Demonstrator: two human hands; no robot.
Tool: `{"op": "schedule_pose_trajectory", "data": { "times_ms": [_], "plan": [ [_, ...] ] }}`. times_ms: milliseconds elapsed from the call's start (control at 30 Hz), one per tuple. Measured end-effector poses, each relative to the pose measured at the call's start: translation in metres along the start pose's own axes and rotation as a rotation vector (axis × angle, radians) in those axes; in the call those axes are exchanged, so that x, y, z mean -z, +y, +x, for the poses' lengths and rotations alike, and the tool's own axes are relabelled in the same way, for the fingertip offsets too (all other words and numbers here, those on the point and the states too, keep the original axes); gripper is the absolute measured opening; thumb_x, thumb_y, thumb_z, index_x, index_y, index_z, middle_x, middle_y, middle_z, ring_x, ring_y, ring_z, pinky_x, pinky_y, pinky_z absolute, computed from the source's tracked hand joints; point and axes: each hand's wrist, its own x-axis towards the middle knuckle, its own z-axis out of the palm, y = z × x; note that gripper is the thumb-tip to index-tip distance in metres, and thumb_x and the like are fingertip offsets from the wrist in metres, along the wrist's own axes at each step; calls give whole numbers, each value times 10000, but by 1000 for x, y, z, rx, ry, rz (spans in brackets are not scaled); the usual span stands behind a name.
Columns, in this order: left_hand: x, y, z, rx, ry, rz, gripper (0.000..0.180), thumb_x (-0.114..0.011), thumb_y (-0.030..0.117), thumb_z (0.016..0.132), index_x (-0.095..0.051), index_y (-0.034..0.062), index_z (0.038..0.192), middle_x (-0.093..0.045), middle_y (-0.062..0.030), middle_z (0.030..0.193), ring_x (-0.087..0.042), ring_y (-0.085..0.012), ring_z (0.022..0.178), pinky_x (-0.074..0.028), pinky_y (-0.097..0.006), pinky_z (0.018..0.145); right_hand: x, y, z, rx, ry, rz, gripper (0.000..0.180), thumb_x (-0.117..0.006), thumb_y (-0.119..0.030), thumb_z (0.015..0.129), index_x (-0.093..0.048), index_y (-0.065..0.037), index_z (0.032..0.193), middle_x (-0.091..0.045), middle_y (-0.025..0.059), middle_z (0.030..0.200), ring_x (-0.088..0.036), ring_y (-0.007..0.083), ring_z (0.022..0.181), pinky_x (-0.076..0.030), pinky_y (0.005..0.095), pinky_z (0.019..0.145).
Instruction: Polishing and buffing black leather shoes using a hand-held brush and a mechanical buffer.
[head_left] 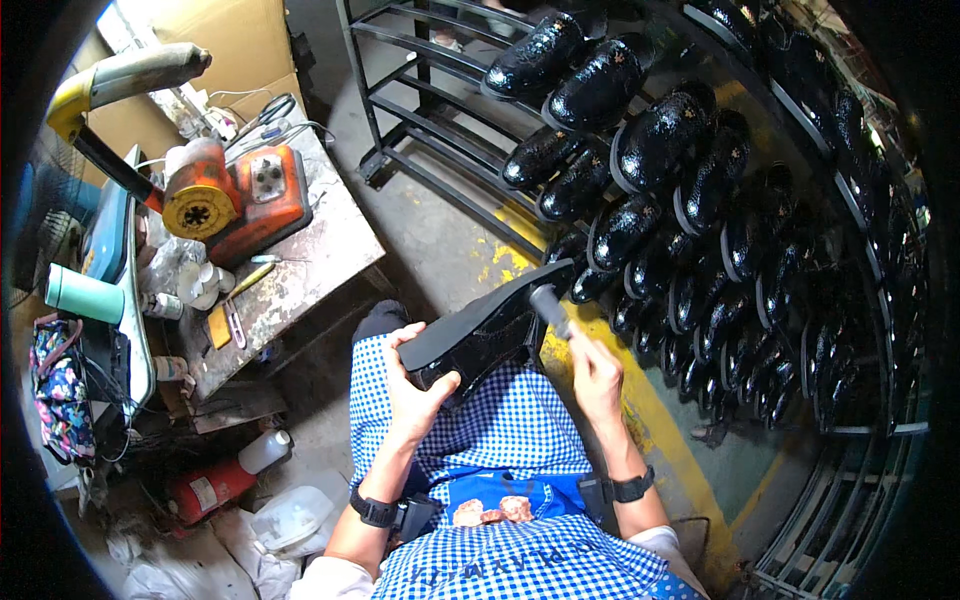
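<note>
My left hand (418,388) is wrapped round the heel end of a black shoe (478,325), which is tilted over my lap with its dark sole turned up. The toe end points away to the upper right. Closed round a short hand tool (551,310), my right hand (597,375) is just right of the shoe. The tool has a thick dark grey end close to the shoe's front part; whether it is a hammer or a brush I cannot tell. Below the shoe, a blue checked apron (500,420) covers my lap.
A metal rack (440,150) stands ahead, with several rows of shiny black shoes (660,140) at the right. On the left, a worn workbench (335,215) bears an orange machine (265,200), a yellow-handled tool (252,280) and scissors (277,108). A red bottle (215,490) lies at lower left.
</note>
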Motion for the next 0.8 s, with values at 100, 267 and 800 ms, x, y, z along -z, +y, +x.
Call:
{"op": "schedule_pose_trajectory", "data": {
  "times_ms": [100, 267, 800],
  "plan": [
    [6, -11, 0, 22, -4, -82, 677, -705, 147, 567, -360, 75, 1144, -428, -95, 1190, -413, -223, 1093, -310, -354, 960, 9, -25, -20, 2, -403, 162, 223, -541, -44, 827, -613, -4, 1034, -626, 172, 843, -619, 253, 740, -478, 303, 659],
    [-1, -8, 0, 37, 21, -122, 680, -707, 146, 565, -358, 73, 1143, -424, -103, 1194, -405, -224, 1102, -303, -360, 965, 6, -2, -8, -39, -196, 125, 244, -558, -51, 819, -602, -9, 1055, -631, 162, 836, -620, 221, 714, -475, 292, 630],
    [1, -6, 1, 22, 9, -67, 689, -699, 126, 553, -353, 63, 1146, -420, -96, 1179, -408, -215, 1085, -307, -346, 962, -2, 7, -14, 49, -257, 355, 253, -560, -9, 798, -616, -25, 1044, -637, 158, 824, -595, 168, 659, -467, 271, 604]
  ]
}}
